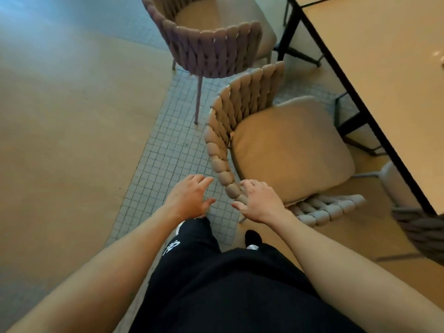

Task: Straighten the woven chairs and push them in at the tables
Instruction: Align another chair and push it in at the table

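A beige woven chair (240,109) with a tan seat cushion (290,150) stands in front of me, angled, with its seat toward the table (384,68) on the right. My right hand (260,200) rests with spread fingers on the near end of its curved woven backrest. Just left of the backrest my left hand (189,197) hovers open and does not touch it. Farther away stands a second woven chair (211,54), pinkish, with its back toward me.
The table has a black edge and black legs (288,32). A dark woven chair edge (422,231) shows at the far right. A strip of small grey tiles (168,152) runs between tan floor areas. My black trousers and shoes fill the bottom.
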